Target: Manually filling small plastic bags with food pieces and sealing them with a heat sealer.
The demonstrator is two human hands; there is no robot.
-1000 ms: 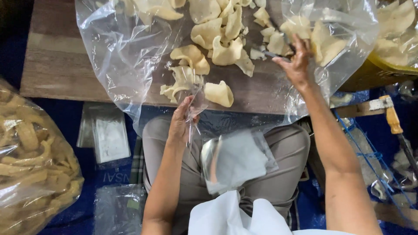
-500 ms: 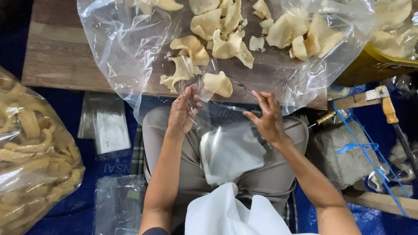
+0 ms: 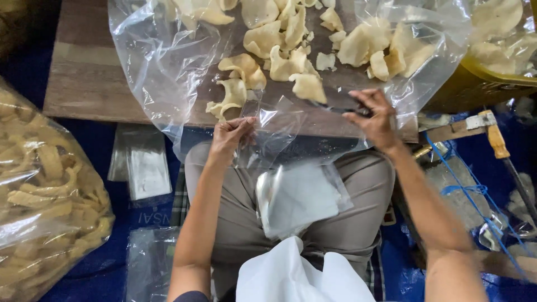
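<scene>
Bagging step, I reckon: left hand (image 3: 230,134) pinches the small clear plastic bag (image 3: 267,130) by its left edge, at near edge of wooden board (image 3: 84,84). Right hand (image 3: 373,117) closed on dark tongs (image 3: 341,107), empty afaict. Next: grab a pale curled cracker (image 3: 307,86) just beyond, drop into the bag mouth.

A large clear sack of long tan fried sticks (image 3: 42,207) is seen at the near left, on blue sheeting (image 3: 100,263). Flat stacks of empty clear pouches (image 3: 140,162) are laid just right of it, with another stack (image 3: 148,263) nearer. A wooden board (image 3: 84,72) is placed across the far side. A yellow tub (image 3: 481,84) is set at the far right. A wooden-handled tool (image 3: 495,137) is noted right of centre, beside blue string (image 3: 475,190). A grey stone block (image 3: 453,196) lies under the string.
</scene>
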